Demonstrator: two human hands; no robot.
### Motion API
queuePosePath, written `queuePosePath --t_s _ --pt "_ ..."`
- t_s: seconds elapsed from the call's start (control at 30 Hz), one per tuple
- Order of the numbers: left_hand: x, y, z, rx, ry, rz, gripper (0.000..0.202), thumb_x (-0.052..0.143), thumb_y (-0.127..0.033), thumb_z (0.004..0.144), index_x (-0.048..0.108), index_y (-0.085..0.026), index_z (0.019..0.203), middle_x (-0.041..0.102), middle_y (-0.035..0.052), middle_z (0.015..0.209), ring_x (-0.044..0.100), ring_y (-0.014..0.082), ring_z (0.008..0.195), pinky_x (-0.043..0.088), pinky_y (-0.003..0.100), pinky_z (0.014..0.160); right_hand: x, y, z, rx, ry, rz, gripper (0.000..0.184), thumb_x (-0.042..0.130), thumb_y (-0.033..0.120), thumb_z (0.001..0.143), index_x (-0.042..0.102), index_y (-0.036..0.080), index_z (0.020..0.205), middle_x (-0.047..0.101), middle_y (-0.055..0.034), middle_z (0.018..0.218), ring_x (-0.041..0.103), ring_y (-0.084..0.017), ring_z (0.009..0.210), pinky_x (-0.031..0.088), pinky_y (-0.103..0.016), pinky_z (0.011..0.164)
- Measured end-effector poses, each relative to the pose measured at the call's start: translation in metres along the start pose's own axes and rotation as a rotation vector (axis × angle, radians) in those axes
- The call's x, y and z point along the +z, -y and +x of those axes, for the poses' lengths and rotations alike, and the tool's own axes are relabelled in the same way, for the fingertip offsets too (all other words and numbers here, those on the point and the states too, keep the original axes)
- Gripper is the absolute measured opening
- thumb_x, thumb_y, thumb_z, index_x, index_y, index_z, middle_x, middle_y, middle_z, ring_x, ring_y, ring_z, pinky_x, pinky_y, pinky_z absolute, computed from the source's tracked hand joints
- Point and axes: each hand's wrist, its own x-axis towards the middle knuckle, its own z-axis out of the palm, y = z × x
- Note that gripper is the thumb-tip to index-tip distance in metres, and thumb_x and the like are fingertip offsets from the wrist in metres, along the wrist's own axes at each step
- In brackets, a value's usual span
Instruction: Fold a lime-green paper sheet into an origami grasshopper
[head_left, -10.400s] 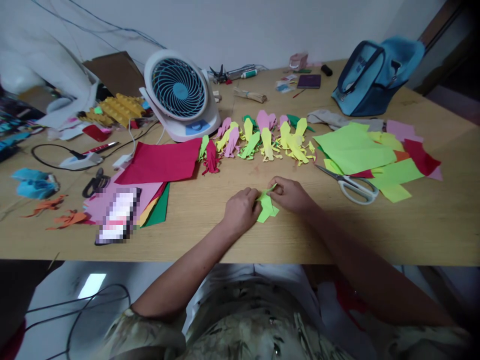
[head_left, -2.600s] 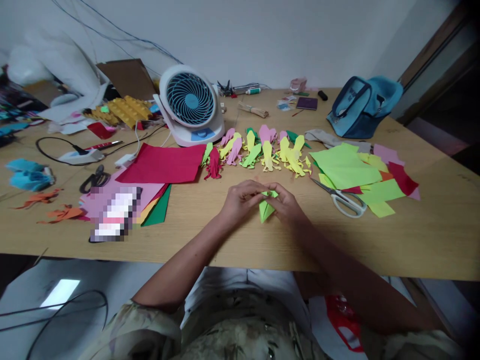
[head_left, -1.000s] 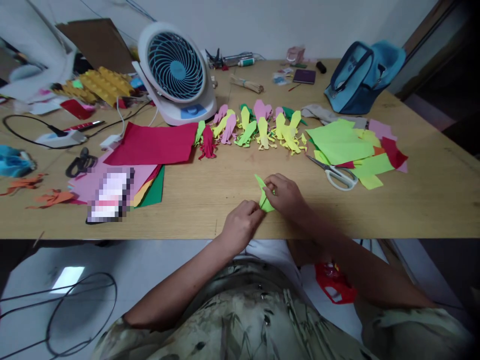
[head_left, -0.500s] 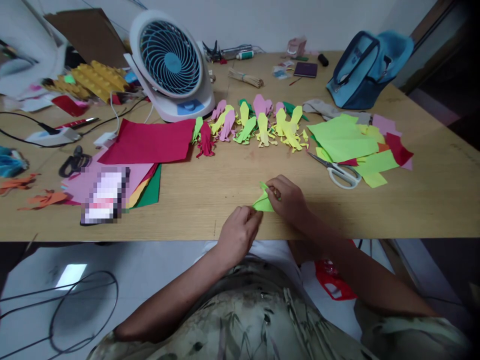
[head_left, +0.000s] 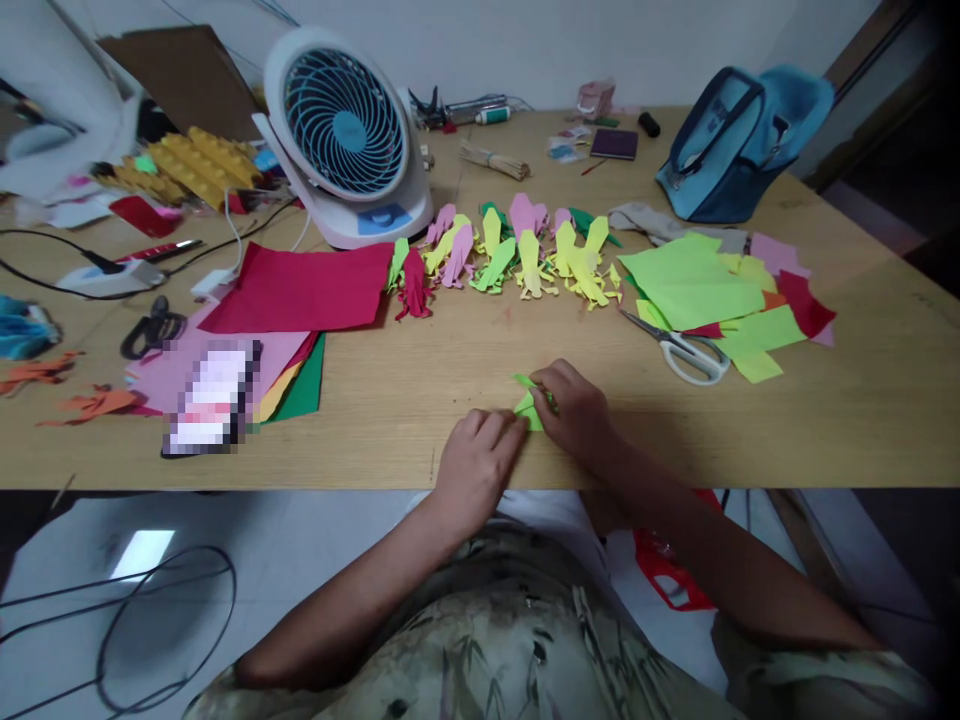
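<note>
Between my hands, near the table's front edge, is a small folded piece of lime-green paper (head_left: 531,412). My left hand (head_left: 480,462) has its fingers closed at the paper's left edge. My right hand (head_left: 574,405) pinches the paper from the right, and its fingers cover much of that side. Beyond my hands stands a row of folded paper figures with cut, fringed ends, among them a yellow one (head_left: 529,262), a pink one (head_left: 457,256) and a red one (head_left: 415,283).
White-handled scissors (head_left: 694,357) lie beside lime-green paper sheets (head_left: 690,282) on the right. To the left are red paper (head_left: 304,290), a phone (head_left: 212,398) and black scissors (head_left: 152,328). A fan (head_left: 349,135) and a blue bag (head_left: 731,150) stand farther back.
My right fingers have shifted slightly over the lime-green paper, and less of it shows between my hands. The whole view has moved a little.
</note>
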Motion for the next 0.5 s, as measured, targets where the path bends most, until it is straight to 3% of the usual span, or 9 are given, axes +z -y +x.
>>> queuePosePath --t_s 0.2,0.5 --pt "0.007 -0.001 -0.004 -0.030 0.110 -0.028 0.024 0.045 -0.020 0.099 0.063 -0.013 0.114 0.062 0.0091 0.098 0.050 0.0214 0.087 0.048 0.033 0.074 -0.001 0.004 -0.001 0.015 0.019 0.002 0.011 0.049 0.018 0.093 0.060 0.021 0.095 0.061 -0.0062 0.090 0.059 -0.020 0.083 0.044 -0.031 0.071" --pt "0.007 -0.004 -0.020 0.027 0.149 -0.092 0.031 0.043 -0.019 0.100 0.054 -0.010 0.127 0.062 0.0122 0.108 0.053 0.0227 0.097 0.051 0.036 0.083 -0.005 0.006 -0.006 0.022 -0.004 0.106 0.009 0.050 0.018 0.091 0.058 0.022 0.093 0.060 -0.0060 0.088 0.058 -0.019 0.081 0.046 -0.031 0.071"
